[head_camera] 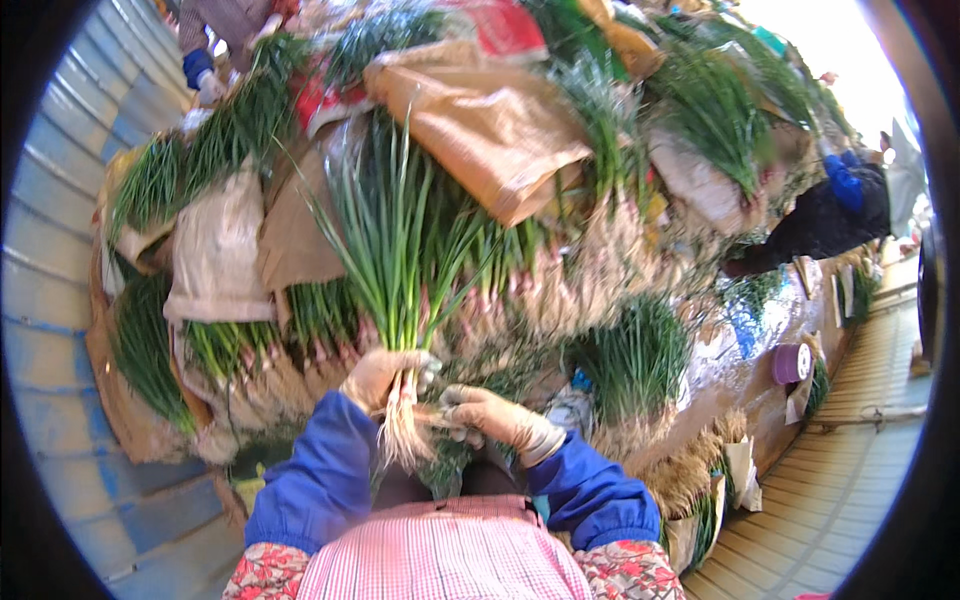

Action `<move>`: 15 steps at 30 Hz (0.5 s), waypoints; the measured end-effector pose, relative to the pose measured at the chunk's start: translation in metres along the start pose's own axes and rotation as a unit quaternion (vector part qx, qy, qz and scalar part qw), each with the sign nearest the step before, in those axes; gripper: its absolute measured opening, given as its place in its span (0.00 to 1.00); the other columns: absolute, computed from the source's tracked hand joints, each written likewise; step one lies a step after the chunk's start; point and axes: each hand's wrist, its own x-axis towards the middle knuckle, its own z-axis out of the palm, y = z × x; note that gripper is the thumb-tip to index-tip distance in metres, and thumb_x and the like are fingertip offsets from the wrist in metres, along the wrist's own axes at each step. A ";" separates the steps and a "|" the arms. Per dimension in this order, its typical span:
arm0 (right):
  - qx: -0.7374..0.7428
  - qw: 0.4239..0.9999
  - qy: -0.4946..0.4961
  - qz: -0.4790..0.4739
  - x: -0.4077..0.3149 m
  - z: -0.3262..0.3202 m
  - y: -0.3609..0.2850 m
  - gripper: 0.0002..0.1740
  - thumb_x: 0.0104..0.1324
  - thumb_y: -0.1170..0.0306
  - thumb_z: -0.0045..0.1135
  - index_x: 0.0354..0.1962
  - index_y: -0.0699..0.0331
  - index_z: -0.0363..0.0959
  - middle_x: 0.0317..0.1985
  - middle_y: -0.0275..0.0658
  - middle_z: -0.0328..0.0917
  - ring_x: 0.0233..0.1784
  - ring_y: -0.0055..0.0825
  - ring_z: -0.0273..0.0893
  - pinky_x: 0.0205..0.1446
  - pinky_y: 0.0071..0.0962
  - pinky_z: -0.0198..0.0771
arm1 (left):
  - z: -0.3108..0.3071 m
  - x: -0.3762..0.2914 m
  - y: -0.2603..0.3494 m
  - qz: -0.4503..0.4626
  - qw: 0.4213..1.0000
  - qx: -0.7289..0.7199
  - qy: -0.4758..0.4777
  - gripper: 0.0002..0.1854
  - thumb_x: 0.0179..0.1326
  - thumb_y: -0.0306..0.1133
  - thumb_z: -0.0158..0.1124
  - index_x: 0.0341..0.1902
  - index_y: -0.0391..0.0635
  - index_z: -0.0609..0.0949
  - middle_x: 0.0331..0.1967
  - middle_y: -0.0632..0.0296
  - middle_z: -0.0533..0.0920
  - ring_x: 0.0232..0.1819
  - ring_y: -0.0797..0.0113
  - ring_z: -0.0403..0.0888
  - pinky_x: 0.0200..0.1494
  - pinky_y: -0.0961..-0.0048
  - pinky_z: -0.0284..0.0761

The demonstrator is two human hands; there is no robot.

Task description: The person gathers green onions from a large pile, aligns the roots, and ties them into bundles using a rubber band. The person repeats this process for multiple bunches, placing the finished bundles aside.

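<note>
My left hand (380,376), in a pale glove, grips a small bunch of spring onions (403,300) low on the stems. Their green leaves fan upward, and the whitish roots (405,433) hang below the fist. At the right side of those roots is my right hand (499,418), gloved too, its fingers bent. Some root strands run sideways to its fingertips, which appear to pinch them. Behind the held bunch lie rows of spring onions (480,292) with pink-white bases and roots towards me.
A tan woven sack (480,127) and a whitish sack (223,247) cover parts of the pile. On the right stand a loose bunch (637,360) and a purple spool (791,363). A co-worker's gloved hand (211,86) is at upper left; a dark-clothed person (832,210) bends at right.
</note>
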 end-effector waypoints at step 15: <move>-0.650 0.672 0.161 -0.315 0.036 -0.009 -0.023 0.10 0.52 0.67 0.54 0.31 0.62 0.70 0.25 0.45 0.73 0.28 0.46 0.74 0.30 0.41 0.69 | -0.002 -0.012 -0.015 0.017 0.999 0.043 0.022 0.05 0.56 0.28 0.61 0.29 0.39 0.78 0.14 0.60 0.77 0.07 0.72 0.69 0.09 0.80 0.65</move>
